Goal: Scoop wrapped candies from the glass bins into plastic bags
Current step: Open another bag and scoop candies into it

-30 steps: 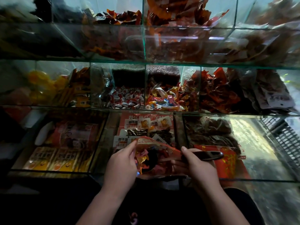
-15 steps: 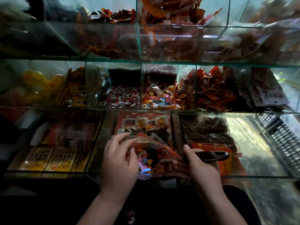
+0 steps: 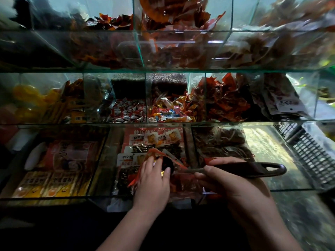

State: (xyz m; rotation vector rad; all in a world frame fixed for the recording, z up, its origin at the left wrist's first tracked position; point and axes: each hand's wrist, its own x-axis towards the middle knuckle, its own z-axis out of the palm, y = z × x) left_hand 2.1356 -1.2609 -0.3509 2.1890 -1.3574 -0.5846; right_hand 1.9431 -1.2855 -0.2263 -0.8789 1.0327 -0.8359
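Wrapped candies (image 3: 166, 111): mixed colours, heaped in a middle-row glass bin (image 3: 168, 122), centre of the shelving. Plastic bag (image 3: 183, 184): reddish, held near, over the centre bin of the front row. Left hand (image 3: 152, 182) pinches the bag's rim at the mouth. Right hand (image 3: 235, 185) is clenched round the handle of a dark scoop (image 3: 253, 169); the scoop's bowl sits inside the bag mouth.
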